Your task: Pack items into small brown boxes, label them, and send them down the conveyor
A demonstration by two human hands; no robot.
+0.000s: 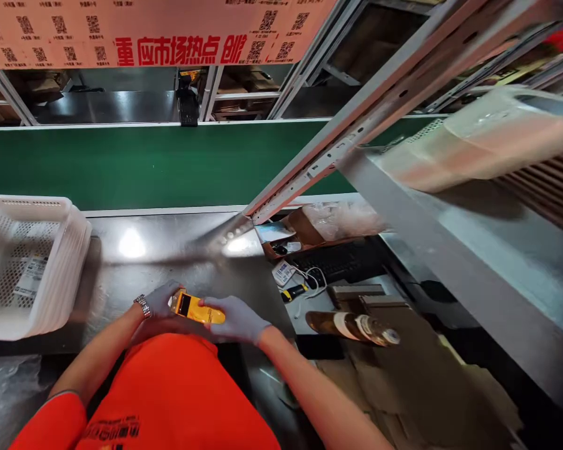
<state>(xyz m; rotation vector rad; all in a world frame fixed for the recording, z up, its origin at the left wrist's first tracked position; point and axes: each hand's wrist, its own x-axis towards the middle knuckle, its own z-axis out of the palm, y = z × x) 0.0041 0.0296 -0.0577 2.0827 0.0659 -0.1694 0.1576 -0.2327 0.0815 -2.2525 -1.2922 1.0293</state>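
Note:
A yellow handheld device with a small dark screen (194, 307) is held low over the steel worktop (136, 262), close to my body. My left hand (162, 299), in a grey glove and with a wristwatch, curls round its left end. My right hand (237, 319), also gloved, wraps its fingers over the right end. Both hands are closed on it. My orange shirt fills the bottom of the view below them.
A stack of white perforated baskets (25, 262) sits at the left. A green conveyor belt (136, 165) runs behind the worktop. To the right are a keyboard (342, 259), cables, a tape roll (354, 327), cardboard, and a slanted metal shelf carrying a clear bin (488, 134).

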